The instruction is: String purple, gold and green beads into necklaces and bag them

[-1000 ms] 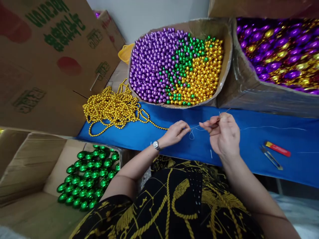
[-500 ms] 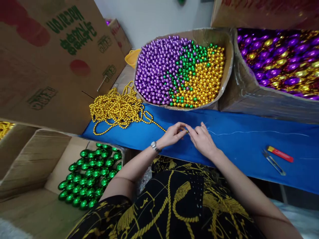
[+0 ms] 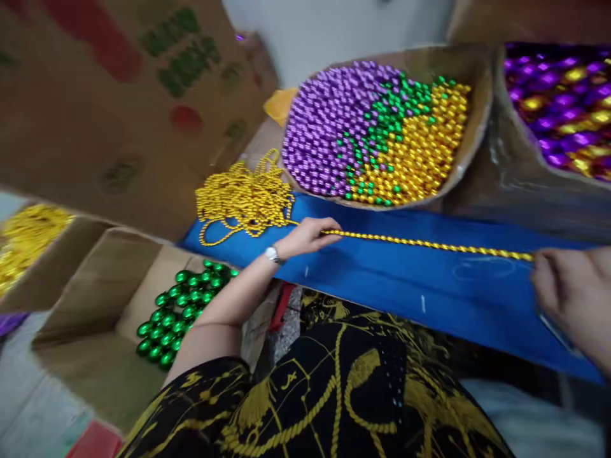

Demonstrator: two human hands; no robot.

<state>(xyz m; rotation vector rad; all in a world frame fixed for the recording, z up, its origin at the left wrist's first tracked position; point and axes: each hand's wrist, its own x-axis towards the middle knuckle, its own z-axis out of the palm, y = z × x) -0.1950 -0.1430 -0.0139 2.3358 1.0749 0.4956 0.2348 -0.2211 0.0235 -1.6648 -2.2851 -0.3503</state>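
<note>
A strand of small gold beads stretches nearly straight between my two hands above the blue cloth. My left hand, with a watch at its wrist, pinches the strand near the gold bead pile. At the right edge my right hand is closed round the strand's other end; it is blurred and partly out of view. Below that hand a thin, dark-edged object shows, too hidden to name. Faint loops of clear thread lie on the cloth under the strand.
An open carton of purple, green and gold beads stands behind the cloth. Another box of purple and gold beads is at its right. Green beads lie in a low carton at left, under a large leaning cardboard panel.
My hands, together before, are now far apart: the right has swung to the right, drawing the gold strand out, and the left has moved left. The camera view has shifted left.
</note>
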